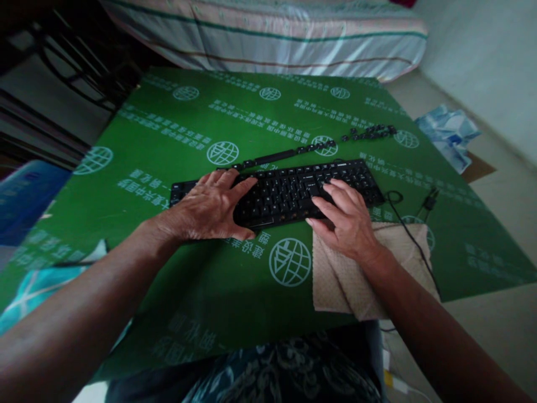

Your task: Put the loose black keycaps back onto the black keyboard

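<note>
A black computer keyboard (277,193) lies flat on the green table. Across its left part my left hand (213,207) is spread, with the thumb reaching below the front edge. My right hand (344,218) rests over the right-centre keys, its fingertips on or just above them and its fingers apart. Behind the keyboard, loose black keycaps (314,147) lie in a row, with a long space bar (274,158) among them. Farther right is a small heap of keycaps (373,132). The keys under my left palm are hidden.
A folded beige cloth (335,285) lies under my right wrist, with the black cable (413,240) running over it. Tweezers or a similar small dark tool (428,201) sit to the right. A turquoise checked cloth (46,285) is at the left on the green table (235,296).
</note>
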`<state>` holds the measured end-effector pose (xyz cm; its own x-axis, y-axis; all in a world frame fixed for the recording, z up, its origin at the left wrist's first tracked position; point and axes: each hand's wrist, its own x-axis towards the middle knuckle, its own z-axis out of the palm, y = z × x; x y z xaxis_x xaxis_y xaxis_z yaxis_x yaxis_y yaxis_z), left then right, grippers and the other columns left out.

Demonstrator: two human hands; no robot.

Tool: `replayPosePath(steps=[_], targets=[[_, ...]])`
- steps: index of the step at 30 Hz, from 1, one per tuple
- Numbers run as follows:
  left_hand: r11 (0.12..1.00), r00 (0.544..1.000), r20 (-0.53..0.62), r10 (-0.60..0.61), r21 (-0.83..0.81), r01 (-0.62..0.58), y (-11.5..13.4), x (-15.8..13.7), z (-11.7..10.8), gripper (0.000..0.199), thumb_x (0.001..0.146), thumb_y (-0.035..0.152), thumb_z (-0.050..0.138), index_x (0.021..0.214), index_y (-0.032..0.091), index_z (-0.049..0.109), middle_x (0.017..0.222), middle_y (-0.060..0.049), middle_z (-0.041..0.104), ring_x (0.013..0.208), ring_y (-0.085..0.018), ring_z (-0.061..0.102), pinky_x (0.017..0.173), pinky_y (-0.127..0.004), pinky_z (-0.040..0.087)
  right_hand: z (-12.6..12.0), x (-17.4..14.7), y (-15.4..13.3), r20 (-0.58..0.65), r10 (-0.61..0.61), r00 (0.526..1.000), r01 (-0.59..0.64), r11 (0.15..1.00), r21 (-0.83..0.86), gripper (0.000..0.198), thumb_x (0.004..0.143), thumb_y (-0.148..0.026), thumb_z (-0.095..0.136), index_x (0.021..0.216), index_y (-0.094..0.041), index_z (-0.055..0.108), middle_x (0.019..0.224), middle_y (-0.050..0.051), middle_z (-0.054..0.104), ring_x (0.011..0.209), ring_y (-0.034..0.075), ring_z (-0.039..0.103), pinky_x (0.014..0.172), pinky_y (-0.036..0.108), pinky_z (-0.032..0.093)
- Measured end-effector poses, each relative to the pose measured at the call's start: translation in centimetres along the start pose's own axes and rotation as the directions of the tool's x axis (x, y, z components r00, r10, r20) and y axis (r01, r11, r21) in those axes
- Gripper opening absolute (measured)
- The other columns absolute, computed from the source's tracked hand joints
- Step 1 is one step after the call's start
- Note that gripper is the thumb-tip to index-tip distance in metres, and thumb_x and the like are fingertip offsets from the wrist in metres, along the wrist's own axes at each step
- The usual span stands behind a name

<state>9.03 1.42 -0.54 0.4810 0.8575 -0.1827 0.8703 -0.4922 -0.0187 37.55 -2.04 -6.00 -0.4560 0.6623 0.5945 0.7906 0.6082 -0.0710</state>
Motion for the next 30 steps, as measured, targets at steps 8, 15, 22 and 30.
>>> replayPosePath(steps=[8, 15, 22, 30], targets=[[1.0, 1.0, -0.008, 0.005, -0.01, -0.006, 0.22, -0.17, -0.23, 0.111, 0.06, 0.073, 0.064, 0.146, 0.013, 0.028, 0.146, -0.022, 0.029, 0.13, -0.047, 0.032, 0.109, -0.056, 0.025, 0.09, -0.02, -0.01, 0.034, -0.01, 0.999, 0.01, 1.0, 0.012, 0.03, 0.087, -0.041, 0.057, 0.102, -0.016, 0.066, 0.123, 0.016, 0.057, 0.126, 0.033, 0.045, 0.097, 0.05, 0.043], [0.999, 1.0, -0.004, -0.007, 0.031, 0.007, 0.04, 0.06, 0.12, 0.113, 0.058, 0.076, 0.062, 0.147, 0.017, 0.026, 0.146, -0.02, 0.031, 0.13, -0.045, 0.033, 0.109, -0.054, 0.027, 0.07, -0.01, 0.02, 0.064, -0.014, 0.998, 0.014, 1.0, 0.011, 0.03, 0.087, -0.041, 0.057, 0.105, -0.019, 0.066, 0.125, 0.015, 0.054, 0.128, 0.033, 0.043, 0.098, 0.05, 0.042], [0.999, 1.0, -0.009, -0.008, 0.033, 0.009, -0.01, 0.06, 0.24, 0.113, 0.058, 0.076, 0.061, 0.147, 0.018, 0.025, 0.146, -0.018, 0.03, 0.131, -0.045, 0.032, 0.109, -0.053, 0.026, -0.02, -0.01, -0.03, 0.044, -0.003, 0.999, 0.003, 1.0, 0.014, 0.031, 0.087, -0.041, 0.057, 0.105, -0.017, 0.066, 0.124, 0.016, 0.055, 0.127, 0.033, 0.043, 0.098, 0.049, 0.043], [0.999, 1.0, -0.002, -0.004, 0.047, 0.004, 0.1, 0.08, 0.04, 0.113, 0.058, 0.076, 0.061, 0.146, 0.015, 0.026, 0.145, -0.021, 0.03, 0.13, -0.045, 0.033, 0.108, -0.053, 0.027, 0.0, 0.0, -0.05, 0.075, -0.006, 0.997, 0.005, 1.0, 0.011, 0.029, 0.086, -0.039, 0.059, 0.105, -0.019, 0.066, 0.126, 0.015, 0.053, 0.129, 0.033, 0.041, 0.098, 0.05, 0.043]])
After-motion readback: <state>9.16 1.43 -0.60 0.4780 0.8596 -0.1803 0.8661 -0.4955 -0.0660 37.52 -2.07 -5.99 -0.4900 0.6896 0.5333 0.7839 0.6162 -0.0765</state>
